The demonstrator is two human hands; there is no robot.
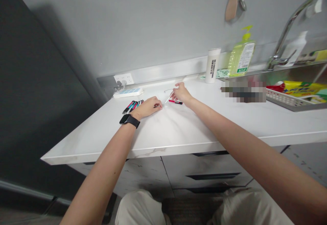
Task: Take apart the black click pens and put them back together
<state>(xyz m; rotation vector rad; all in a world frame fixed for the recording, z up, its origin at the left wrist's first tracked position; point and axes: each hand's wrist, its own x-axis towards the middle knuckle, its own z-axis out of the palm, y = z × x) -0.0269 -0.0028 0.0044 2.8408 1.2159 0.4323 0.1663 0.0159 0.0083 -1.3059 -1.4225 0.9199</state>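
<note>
My right hand [182, 92] is over the counter with its fingers closed on a thin white strip [168, 97], whose free end points down toward the left. Just below those fingers lies a red-and-black marker [175, 102], flat on the white countertop [163, 129]. My left hand [149, 107], with a dark watch on the wrist, rests low over the counter with curled fingers; a small dark bit shows at the fingertips, too small to name. Beside it on the left, several pens [130, 106] in red, teal, black and white lie in a row, partly covered by the hand.
A white power strip [128, 93] lies by the wall below a socket [124, 79]. To the right stand a white tube [212, 65] and a green soap bottle [242, 55]. Farther right are a perforated tray [293, 104], a sink and a tap [284, 31].
</note>
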